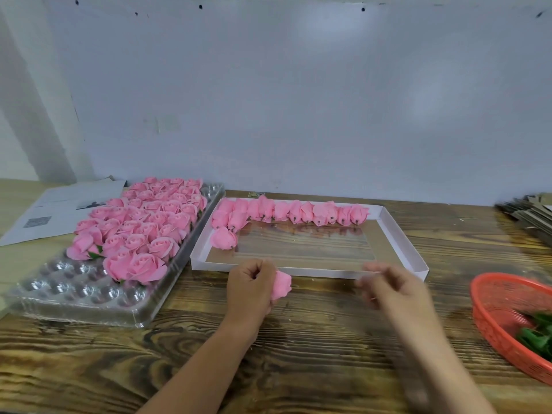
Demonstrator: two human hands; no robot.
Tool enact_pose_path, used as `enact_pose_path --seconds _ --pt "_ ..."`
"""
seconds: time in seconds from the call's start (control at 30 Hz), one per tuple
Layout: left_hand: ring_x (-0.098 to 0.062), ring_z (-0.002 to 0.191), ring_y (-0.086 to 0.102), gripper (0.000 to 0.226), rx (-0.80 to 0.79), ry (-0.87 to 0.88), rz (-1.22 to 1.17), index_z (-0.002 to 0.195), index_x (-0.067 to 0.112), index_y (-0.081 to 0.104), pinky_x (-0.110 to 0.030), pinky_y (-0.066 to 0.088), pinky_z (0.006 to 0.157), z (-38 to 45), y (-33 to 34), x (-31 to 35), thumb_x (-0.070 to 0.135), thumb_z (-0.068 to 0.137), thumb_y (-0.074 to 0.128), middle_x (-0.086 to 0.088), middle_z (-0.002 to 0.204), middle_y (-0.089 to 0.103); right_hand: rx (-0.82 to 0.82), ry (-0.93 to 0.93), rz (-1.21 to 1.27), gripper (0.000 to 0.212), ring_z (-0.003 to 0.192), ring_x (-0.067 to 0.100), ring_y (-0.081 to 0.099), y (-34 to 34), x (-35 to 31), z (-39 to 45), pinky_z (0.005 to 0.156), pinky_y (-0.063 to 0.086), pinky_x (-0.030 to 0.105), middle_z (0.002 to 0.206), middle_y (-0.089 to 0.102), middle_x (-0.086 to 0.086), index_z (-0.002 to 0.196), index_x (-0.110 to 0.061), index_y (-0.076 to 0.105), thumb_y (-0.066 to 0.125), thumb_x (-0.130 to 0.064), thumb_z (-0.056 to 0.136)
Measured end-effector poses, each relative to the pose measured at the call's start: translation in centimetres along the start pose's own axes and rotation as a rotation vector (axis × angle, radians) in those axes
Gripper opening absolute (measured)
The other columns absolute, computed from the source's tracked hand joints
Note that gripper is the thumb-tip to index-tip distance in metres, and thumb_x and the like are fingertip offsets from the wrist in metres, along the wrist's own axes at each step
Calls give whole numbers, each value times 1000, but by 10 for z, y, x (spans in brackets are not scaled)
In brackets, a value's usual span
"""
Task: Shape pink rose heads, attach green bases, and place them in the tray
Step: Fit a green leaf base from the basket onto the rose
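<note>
Rose head in your left hand, right hand free & blurred, green base not on yet.

You're gripping one pink rose head [281, 284] in your left hand [250, 287], fingers curled round it, just in front of the white box [401, 234] w/ its row of unfinished heads [294, 213]. Your right hand [394, 289] is blurring over the bench [298, 339]; it's looking empty, fingers loosely bent, but can't tell for sure. Tip: keep petals snug, don't crush; grab a green base [536, 336] from the red basket [495, 297] at your right, seat it square on the underside. Finished roses [137, 231] are filling the clear tray [74, 294] at left, near pockets open. Bench is dark wood grain, papers [56, 210] back left, card stack [528, 213] far right, plain pale wall [298, 100] behind.
</note>
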State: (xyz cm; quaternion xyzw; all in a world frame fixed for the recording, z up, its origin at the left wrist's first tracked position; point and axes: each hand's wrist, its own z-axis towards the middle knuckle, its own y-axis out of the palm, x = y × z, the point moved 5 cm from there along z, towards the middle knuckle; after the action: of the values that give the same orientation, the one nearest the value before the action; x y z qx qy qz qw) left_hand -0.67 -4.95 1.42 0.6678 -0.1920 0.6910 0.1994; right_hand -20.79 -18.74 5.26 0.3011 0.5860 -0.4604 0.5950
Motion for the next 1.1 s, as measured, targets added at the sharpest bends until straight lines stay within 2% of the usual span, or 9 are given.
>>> enact_pose_path --seconds 0.1,0.17,0.27,0.33,0.43,0.57,0.7,0.93,1.1 --pt "-12 45 40 44 18 -12 0 57 5 53 -22 29 38 1 -1 0 17 98 57 -3 58 45 372 -198 -403 13 79 15 64 -80 -9 15 75 45 15 82 70 -9 90 -25 69 63 -13 88" --pt "-15 48 40 42 16 -21 -7 61 -2 51 -22 28 39 1 -1 -1 17 98 57 -4 60 45 455 -90 -530 18 76 16 62 -130 2 26 69 49 20 83 67 -8 99 -24 67 61 -26 82" --pt "-15 47 40 40 10 -29 -3 67 -7 50 -22 28 39 1 -1 -2 17 99 57 -1 58 45 226 113 -866 3 66 25 64 -170 37 59 63 55 38 69 69 0 77 -19 70 68 -19 79" --pt "-14 46 40 40 11 -32 2 68 -8 50 -22 28 39 1 -1 -2 18 99 56 -1 57 45 53 261 -1071 20 66 27 67 -177 54 75 69 57 41 63 70 2 59 -24 72 72 -15 77" --pt "-13 45 39 40 8 -28 0 69 -8 50 -22 27 39 1 -1 -1 18 99 56 -4 61 44 -153 296 -1241 16 75 20 66 -173 67 87 77 55 41 73 71 -2 65 -30 71 81 -20 72" --pt "-11 46 40 40 10 -39 4 67 -3 54 -22 29 39 1 -1 -3 21 98 57 0 59 46 -203 262 -1345 12 77 16 63 -167 66 90 77 53 33 76 67 -6 70 -30 68 79 -29 74" --pt "-9 48 40 39 20 -39 4 75 -8 55 -22 30 40 2 -2 -3 23 98 58 0 61 45 -21 341 -1387 38 83 24 66 -194 70 102 78 57 35 85 69 -1 75 -27 62 77 -54 53" --pt "-7 47 42 39 19 -28 21 70 -4 57 -21 32 40 2 -1 -2 23 98 58 7 56 44 -28 341 -1316 55 108 30 65 -191 77 102 92 53 37 120 69 12 120 -14 67 74 -42 73" --pt "-7 48 42 38 22 -27 19 70 -5 56 -21 31 40 2 -3 -2 22 98 58 7 56 44 -54 325 -1288 30 98 27 67 -178 76 105 88 54 34 105 73 8 100 -19 73 77 -34 75"
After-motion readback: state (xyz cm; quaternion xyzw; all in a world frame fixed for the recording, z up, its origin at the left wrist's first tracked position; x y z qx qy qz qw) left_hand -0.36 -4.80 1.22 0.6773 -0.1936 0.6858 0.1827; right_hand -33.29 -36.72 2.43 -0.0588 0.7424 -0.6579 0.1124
